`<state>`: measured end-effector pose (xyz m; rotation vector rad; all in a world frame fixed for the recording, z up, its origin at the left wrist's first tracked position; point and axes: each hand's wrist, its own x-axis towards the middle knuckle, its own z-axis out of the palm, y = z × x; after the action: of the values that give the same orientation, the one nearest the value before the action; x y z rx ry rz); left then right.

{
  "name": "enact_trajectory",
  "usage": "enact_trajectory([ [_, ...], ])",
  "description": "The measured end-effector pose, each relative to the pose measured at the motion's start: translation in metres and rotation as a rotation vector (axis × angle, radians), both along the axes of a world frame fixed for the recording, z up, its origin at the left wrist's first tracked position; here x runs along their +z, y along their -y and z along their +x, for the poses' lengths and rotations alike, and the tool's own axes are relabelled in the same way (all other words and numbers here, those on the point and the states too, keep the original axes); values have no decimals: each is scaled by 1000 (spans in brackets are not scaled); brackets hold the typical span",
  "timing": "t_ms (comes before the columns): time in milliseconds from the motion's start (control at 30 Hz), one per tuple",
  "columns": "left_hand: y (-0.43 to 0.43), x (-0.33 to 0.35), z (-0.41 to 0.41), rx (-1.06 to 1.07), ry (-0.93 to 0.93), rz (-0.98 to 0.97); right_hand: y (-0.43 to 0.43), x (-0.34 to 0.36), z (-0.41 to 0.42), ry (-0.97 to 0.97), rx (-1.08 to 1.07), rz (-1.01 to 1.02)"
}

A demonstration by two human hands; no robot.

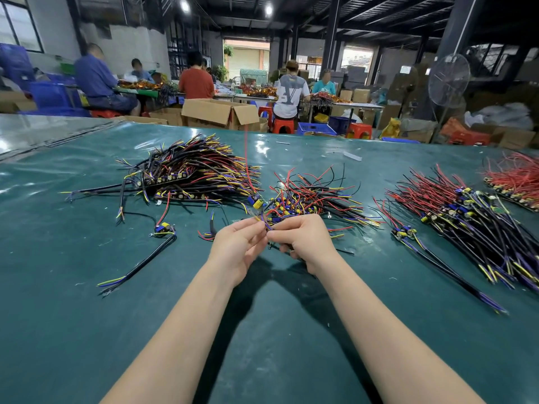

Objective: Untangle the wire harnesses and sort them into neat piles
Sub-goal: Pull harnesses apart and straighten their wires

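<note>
Here — left hand (239, 243) and right hand (306, 240) pinch one harness (266, 225).

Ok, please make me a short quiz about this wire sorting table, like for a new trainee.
1. True or false: the left hand and the right hand both pinch the harness in front of the middle tangle.
2. The cover of the table is: A red, B green, C white.
3. Fill in: the far-right pile shows mostly ____ wires.
Key: 1 true; 2 B; 3 red.
</note>
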<state>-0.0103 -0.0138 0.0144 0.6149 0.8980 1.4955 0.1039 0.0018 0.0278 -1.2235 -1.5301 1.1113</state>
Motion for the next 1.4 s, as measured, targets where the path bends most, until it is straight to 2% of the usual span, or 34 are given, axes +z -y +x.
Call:
enact_trajectory([
  [167, 1, -1, 0, 43, -79, 9, 0, 1, 1, 16, 37, -59],
  [300, 3, 0, -2, 102, -97, 22, 3, 1, -2, -54, 101, -51],
  [500, 2, 1, -3, 101, 34, 17, 1, 2, -4, -199, 147, -86],
  [633, 4, -1, 0, 95, 76, 33, 1, 3, -3, -340, 120, -209],
  [800, 3, 3, 0, 134, -207, 139, -2, 8, 4, -405, 96, -408],
  [867, 3, 5, -2, 153, -251, 162, -2, 8, 3, -406, 139, -472],
  [933, 2, 5, -5, 152, -190, 141, -1, 8, 2, -427, 195, -546],
  [1033, 2, 6, -10, 10, -47, 79, 1, 8, 2, -420, 262, -606],
  [1133, 1, 6, -16, -98, -52, 76, 3, 8, 2, -365, 311, -592],
  [1400, 0, 5, -27, 0, -253, 217, 2, 8, 0, -321, 255, -417],
])
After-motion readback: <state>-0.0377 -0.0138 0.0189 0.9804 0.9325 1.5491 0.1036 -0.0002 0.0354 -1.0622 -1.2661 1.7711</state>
